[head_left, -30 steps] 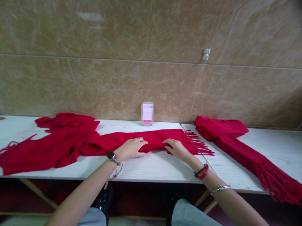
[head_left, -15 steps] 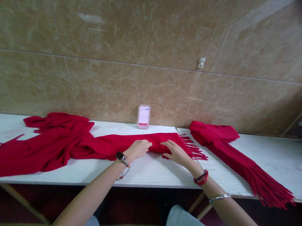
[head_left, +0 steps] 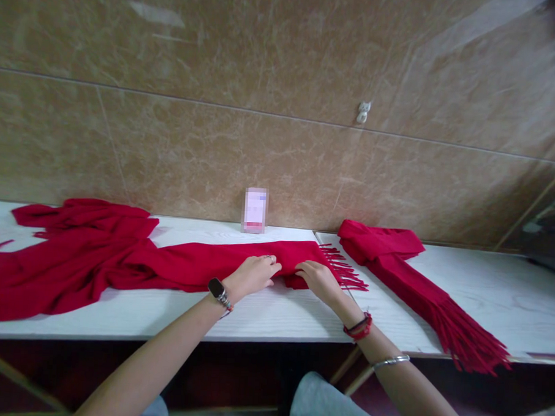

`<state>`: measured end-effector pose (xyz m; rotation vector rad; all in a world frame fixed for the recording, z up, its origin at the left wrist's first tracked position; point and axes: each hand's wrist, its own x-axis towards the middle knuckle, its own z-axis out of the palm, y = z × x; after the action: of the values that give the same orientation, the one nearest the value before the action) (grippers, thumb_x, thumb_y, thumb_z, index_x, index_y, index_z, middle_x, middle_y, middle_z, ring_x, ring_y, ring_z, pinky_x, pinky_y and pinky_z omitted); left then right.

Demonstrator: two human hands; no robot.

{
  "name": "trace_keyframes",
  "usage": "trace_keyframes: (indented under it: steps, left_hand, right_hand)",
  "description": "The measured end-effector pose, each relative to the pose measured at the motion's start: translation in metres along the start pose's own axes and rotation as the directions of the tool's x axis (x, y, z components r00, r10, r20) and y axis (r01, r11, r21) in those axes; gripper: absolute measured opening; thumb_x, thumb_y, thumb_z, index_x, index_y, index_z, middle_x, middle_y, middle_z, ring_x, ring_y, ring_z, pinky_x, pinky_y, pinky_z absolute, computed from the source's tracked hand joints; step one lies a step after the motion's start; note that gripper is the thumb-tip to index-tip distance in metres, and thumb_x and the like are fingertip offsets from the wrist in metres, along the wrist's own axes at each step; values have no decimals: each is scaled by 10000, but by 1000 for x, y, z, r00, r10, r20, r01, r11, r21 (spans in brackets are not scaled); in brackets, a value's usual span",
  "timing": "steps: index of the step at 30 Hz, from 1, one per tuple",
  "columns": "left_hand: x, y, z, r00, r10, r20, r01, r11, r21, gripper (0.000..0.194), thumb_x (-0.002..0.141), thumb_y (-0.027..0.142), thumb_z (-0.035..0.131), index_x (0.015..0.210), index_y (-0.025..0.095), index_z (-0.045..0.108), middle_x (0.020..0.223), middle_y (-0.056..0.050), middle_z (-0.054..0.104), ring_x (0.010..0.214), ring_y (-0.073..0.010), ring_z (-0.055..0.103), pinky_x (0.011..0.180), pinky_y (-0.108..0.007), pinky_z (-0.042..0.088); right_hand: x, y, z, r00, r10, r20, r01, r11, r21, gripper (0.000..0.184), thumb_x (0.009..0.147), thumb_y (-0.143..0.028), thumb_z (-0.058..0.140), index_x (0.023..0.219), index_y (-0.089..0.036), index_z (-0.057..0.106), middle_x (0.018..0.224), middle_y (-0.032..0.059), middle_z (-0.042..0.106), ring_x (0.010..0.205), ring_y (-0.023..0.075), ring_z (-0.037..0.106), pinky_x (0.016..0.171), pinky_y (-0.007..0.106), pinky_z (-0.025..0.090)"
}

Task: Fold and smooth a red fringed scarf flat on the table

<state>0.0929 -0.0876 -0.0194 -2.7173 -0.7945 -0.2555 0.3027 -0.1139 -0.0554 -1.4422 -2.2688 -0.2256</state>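
A long red fringed scarf lies across the white table, bunched at the left, its fringe end at the right of centre. My left hand rests on the scarf's near edge with the fingers curled and closed on the cloth. My right hand is a little to the right, fingers bent and pinching the same edge close to the fringe. The two hands are a few centimetres apart. Each wrist wears a band.
A second red fringed scarf lies folded on the right part of the table, its fringe hanging over the front edge. A small upright card stands against the brown marble wall. My knees show below the table.
My hands have drawn closer together along the scarf's near edge, the right one moving left. The camera view has swung to the right.
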Motion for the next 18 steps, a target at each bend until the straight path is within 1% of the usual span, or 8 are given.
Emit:
trace_keyframes:
  steps: [2,4,7,9,13,15,18]
  left_hand:
    - [5,5,1,1000,-1,-15,1,1000,2,147,811,136,529,954,160,555,926,-64,591,826,-194,583,654,-262,453]
    - [8,5,2,1000,-5,-20,4,1000,-4,166,819,68,467,917,161,563,868,-55,593,787,-177,586,643,-252,449]
    - [9,-1,4,1000,-9,-25,8,1000,-9,197,805,33,442,868,159,580,848,-57,589,766,-175,584,632,-251,448]
    - [7,-4,4,1000,-3,-22,3,1000,-14,212,793,22,440,857,157,591,846,-60,589,755,-177,583,622,-253,448]
    - [5,-4,4,999,12,37,-10,999,-41,248,777,-11,429,847,150,604,825,-70,595,740,-179,587,623,-258,450]
    - [6,-3,5,998,15,58,-12,999,-52,253,776,-19,428,848,147,604,819,-72,599,743,-183,590,628,-262,451]
    - [8,-5,7,999,14,50,-11,999,-51,269,776,-26,420,878,150,596,849,-74,597,748,-183,592,626,-262,451]
  right_hand:
    - [0,-1,-3,1000,-6,-21,6,1000,-12,163,870,-185,449,887,-163,610,820,55,632,758,150,581,691,237,438]
    - [-1,-2,-9,999,-32,-23,30,998,-56,157,864,-183,454,887,-166,608,825,60,623,766,158,571,691,246,435]
    - [-5,-1,-17,999,-42,4,42,983,-180,137,825,-140,485,886,-167,605,872,77,605,804,183,554,690,263,428]
    - [-7,3,-20,999,-6,36,14,970,-241,141,810,-112,485,856,-164,607,861,79,599,808,191,550,674,263,421]
    - [-11,15,-19,993,69,92,-45,969,-244,164,843,-136,448,806,-164,605,774,64,606,748,181,559,635,258,406]
    - [-12,19,-17,993,67,101,-43,972,-230,176,861,-163,439,799,-164,604,766,68,614,730,178,565,628,258,402]
    - [-11,22,-19,993,41,109,-15,974,-227,191,873,-195,437,785,-164,604,764,82,626,723,183,573,629,261,401]
